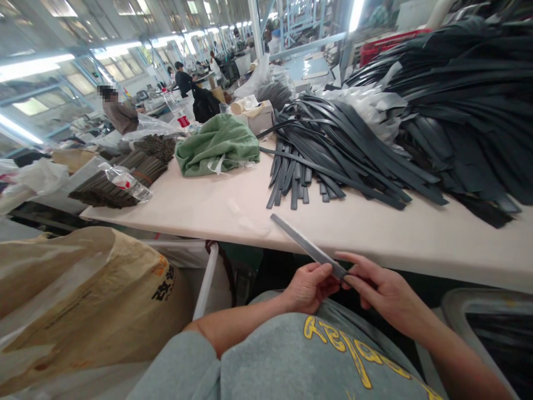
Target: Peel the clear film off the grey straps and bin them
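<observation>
A dark grey flat strap (300, 240) is held between my two hands, near the table's front edge. My left hand (310, 286) pinches it from the left, thumb on top. With thumb and fingers, my right hand (375, 283) grips the strap's near end, its index finger stretched out to the left. The strap's far end points up and left over the table. Beyond it lies a loose pile of similar black straps (328, 144) with several ends toward me. What the strap's near end looks like is hidden by my fingers.
A large heap of black strips (470, 105) covers the table's right side. Green cloth (219, 144) lies at the middle back. Bundled brown strips (120, 178) with a plastic bottle (127, 182) are at left. A big brown sack (104, 311) stands below left. Co-workers sit farther back.
</observation>
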Tool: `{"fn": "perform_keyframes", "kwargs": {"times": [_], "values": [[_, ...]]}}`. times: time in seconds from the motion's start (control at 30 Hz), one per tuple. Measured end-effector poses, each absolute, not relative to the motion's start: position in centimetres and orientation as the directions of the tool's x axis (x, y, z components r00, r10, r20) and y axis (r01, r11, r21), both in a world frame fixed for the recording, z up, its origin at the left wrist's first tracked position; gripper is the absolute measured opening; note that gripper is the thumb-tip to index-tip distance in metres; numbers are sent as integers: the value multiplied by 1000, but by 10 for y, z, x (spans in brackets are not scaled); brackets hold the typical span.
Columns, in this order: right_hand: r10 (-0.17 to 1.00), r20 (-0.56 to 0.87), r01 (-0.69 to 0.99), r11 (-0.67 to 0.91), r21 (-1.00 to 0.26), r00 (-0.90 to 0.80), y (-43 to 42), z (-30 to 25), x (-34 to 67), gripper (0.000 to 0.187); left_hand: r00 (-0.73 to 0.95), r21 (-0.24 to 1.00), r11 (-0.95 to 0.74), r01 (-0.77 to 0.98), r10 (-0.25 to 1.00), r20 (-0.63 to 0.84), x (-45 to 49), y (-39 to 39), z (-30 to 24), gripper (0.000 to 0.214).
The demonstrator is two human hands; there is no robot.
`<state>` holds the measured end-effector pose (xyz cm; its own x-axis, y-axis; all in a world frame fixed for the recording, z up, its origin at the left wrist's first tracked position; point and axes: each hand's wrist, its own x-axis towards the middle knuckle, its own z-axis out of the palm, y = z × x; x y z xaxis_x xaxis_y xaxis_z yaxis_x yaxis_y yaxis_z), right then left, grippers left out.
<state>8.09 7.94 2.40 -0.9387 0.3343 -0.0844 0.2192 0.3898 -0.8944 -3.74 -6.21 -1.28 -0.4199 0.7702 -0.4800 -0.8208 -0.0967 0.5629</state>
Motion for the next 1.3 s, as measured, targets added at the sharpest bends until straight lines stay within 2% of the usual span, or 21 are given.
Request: {"fn": "perform_keyframes", "kwargs": {"times": [0.13, 0.2, 0.3, 0.47, 0.57, 0.63, 0.73, 0.8, 0.9, 1.0, 1.07, 1.23, 1.3], "values": [[337, -126, 246, 342, -907, -933, 93, 28, 95, 56, -535, 607, -185, -773, 703, -468, -42, -63, -4, 40], [375, -167, 296, 320, -900, -912, 109, 30, 119, 58, -580, 610, -233, -757, 668, -465, -46, -65, -2, 39], [447, -172, 340, 329, -881, -878, 120, 33, 137, 55, -545, 590, -210, -780, 692, -474, -44, -64, -5, 41], [359, -143, 276, 353, -894, -922, 95, 39, 107, 49, -494, 596, -181, -783, 763, -417, -39, -62, -2, 45], [378, -135, 276, 347, -896, -916, 93, 43, 97, 50, -538, 626, -227, -746, 759, -366, -49, -75, 8, 41], [365, -170, 299, 336, -893, -916, 98, 48, 98, 50, -525, 569, -236, -788, 741, -420, -56, -90, 13, 35], [266, -244, 328, 343, -880, -933, 100, 56, 92, 50, -356, 327, -178, -928, 679, -641, -62, -115, 13, 23], [199, -283, 340, 376, -862, -938, 93, 60, 80, 50, -268, 202, -176, -963, 588, -763, -62, -129, 10, 20], [121, -293, 315, 443, -839, -949, 79, 62, 59, 48, -330, 221, -270, -937, 481, -812, -60, -149, 5, 24], [48, -293, 277, 496, -823, -955, 74, 63, 49, 47, -421, 296, -312, -903, 498, -758, -56, -166, 2, 19], [16, -308, 268, 538, -799, -951, 75, 67, 46, 47, -418, 301, -296, -907, 531, -737, -54, -173, 0, 18], [18, -278, 221, 657, -721, -960, 72, 82, 32, 45, -215, 94, -240, -966, 551, -806, -58, -167, -3, 22], [35, -252, 202, 707, -678, -967, 70, 88, 27, 43, -214, 67, -280, -958, 536, -816, -62, -162, -5, 20]]}}
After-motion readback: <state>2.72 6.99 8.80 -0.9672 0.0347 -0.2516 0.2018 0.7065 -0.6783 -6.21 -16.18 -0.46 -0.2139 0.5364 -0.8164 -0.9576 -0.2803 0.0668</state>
